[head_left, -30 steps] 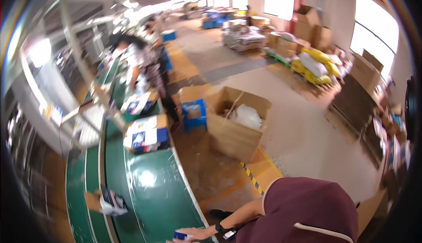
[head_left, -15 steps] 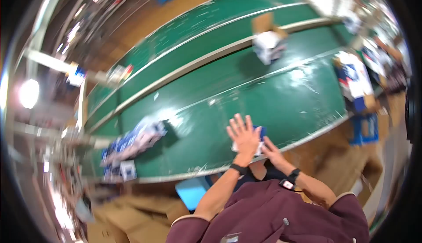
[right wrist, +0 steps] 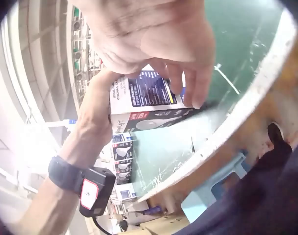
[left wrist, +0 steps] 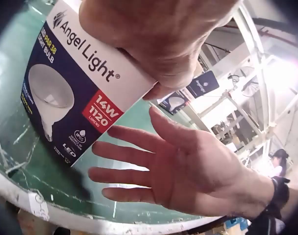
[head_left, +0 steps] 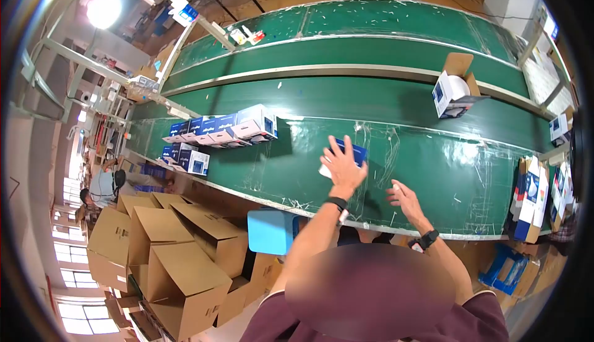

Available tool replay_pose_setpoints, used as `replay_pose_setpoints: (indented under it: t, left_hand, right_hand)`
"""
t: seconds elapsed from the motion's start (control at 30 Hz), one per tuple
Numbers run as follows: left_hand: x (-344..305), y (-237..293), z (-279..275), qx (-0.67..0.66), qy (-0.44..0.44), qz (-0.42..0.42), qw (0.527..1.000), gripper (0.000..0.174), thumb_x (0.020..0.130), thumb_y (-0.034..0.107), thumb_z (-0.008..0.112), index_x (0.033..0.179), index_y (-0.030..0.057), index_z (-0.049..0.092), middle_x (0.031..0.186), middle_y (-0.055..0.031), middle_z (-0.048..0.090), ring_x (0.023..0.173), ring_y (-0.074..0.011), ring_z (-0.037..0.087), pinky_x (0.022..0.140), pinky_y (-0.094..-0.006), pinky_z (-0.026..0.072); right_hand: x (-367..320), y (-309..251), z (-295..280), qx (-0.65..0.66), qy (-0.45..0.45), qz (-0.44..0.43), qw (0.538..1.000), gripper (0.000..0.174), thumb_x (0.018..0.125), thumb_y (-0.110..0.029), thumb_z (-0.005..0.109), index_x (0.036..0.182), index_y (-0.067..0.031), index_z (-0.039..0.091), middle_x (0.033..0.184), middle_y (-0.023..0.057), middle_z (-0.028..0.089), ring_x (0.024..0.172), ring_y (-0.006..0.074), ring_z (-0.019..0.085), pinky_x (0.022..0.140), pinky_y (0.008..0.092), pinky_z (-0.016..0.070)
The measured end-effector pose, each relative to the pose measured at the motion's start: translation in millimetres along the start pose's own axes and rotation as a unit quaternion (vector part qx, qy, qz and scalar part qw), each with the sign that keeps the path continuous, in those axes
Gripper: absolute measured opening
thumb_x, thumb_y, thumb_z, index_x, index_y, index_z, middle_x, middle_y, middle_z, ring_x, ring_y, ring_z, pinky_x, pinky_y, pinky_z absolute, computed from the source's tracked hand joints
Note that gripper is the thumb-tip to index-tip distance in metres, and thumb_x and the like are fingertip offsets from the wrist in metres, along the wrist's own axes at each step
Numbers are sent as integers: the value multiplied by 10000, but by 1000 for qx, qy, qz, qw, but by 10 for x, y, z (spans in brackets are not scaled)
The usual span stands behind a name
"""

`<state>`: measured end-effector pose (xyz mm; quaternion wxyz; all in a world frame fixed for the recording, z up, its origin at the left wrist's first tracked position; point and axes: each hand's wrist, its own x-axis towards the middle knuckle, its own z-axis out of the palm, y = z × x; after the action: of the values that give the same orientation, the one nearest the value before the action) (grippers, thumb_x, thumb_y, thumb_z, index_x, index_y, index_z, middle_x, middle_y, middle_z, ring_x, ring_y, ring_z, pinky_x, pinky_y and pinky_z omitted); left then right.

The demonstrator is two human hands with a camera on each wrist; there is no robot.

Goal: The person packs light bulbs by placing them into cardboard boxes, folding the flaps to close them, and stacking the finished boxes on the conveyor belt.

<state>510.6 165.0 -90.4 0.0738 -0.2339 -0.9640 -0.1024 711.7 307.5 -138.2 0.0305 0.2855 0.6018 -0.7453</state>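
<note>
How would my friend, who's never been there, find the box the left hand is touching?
Find the long green table, then the person's left hand over its near side. That hand is on a blue-and-white bulb box. Unlike the lined-up boxes farther left, this one is off by itself, with a hand on it.

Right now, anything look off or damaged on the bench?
Yes: an open box stands apart near the rail, flap up, a white rounded item showing inside, while the boxes at left form rows. White scraps litter the green surface, looking untidy. The held box shows no visible damage.
</note>
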Motion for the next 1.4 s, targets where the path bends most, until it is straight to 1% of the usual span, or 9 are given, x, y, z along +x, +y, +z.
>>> replay_pose_setpoints:
  t: [0.23, 0.53, 0.8, 0.83, 0.9, 0.93, 1.27, 1.37, 1.4]
  left_hand:
    - [1437, -1257, 226, 5, 2, -191, 982, 966, 764, 474, 782, 1576, 99, 415, 1612, -347, 277, 1368, -564, 370, 1089, -683, 316]
    - [562, -1687, -225, -64, 3, -67, 996, 935, 777, 498, 787, 1550, 97, 447, 1583, -336, 324, 1315, -547, 423, 1061, -696, 325]
    - [378, -5141, -419, 276, 22, -247, 928, 1190, 642, 685, 841, 1573, 83, 410, 1480, -191, 548, 1260, -420, 593, 1026, -542, 490]
    - [464, -5521, -267, 284, 75, -154, 943, 1206, 649, 686, 848, 1590, 86, 390, 1502, -191, 538, 1266, -424, 587, 1023, -548, 499]
    - [571, -6268, 43, 248, 150, -12, 957, 1131, 778, 668, 778, 1642, 103, 318, 1610, -197, 439, 1345, -441, 519, 1042, -560, 482]
    - [832, -5790, -281, 206, -67, -258, 941, 1055, 846, 609, 742, 1654, 105, 287, 1641, -205, 380, 1370, -436, 487, 1069, -567, 449]
    - [986, -5644, -424, 319, -108, -252, 907, 1183, 920, 738, 608, 1668, -18, 91, 1711, -264, 193, 1540, -443, 294, 1208, -546, 321]
    - [686, -4742, -615, 305, 349, -86, 882, 484, 1080, 403, 555, 1394, 42, 621, 1472, -236, 572, 1252, -454, 600, 996, -542, 531]
    - [437, -4899, -258, 236, 313, -112, 913, 712, 1040, 473, 601, 1512, -22, 405, 1582, -273, 387, 1400, -457, 426, 1128, -539, 385]
  right_hand:
    - [431, -452, -835, -135, 126, -63, 981, 613, 1048, -320, 624, 1532, 30, 484, 1209, 166, 727, 1004, 209, 710, 841, 327, 569]
    - [930, -1067, -395, -175, 103, -38, 978, 566, 1057, -294, 614, 1512, 26, 509, 1208, 159, 727, 1024, 208, 709, 856, 338, 565]
    - [1167, -2021, 61, -287, 176, -95, 937, 563, 996, -97, 668, 1532, -44, 505, 1479, 136, 606, 1334, 275, 589, 1092, 382, 488]
    - [1392, -1778, -336, -428, 189, -335, 818, 567, 980, -122, 702, 1510, -39, 516, 1470, 162, 593, 1294, 310, 601, 1105, 425, 473]
    - [1551, -2262, -335, -542, 284, -339, 715, 600, 919, -153, 745, 1456, 2, 526, 1410, 231, 572, 1307, 413, 544, 1128, 482, 439]
    - [1608, -2444, -369, -547, 300, -335, 706, 608, 916, -153, 739, 1450, 24, 511, 1405, 240, 568, 1318, 421, 530, 1128, 482, 439]
    - [2201, -2160, -900, -653, 427, -64, 622, 598, 835, -185, 799, 1307, 24, 497, 1239, 213, 618, 1116, 401, 649, 867, 500, 557]
    - [2154, -1882, -1111, -596, 443, -140, 655, 409, 840, -161, 770, 1208, -49, 631, 1165, 163, 661, 1091, 394, 660, 821, 521, 558]
    - [2036, -1866, -1230, -600, 386, -118, 691, 328, 845, -144, 753, 1154, -68, 671, 1142, 148, 672, 1096, 389, 660, 822, 523, 556]
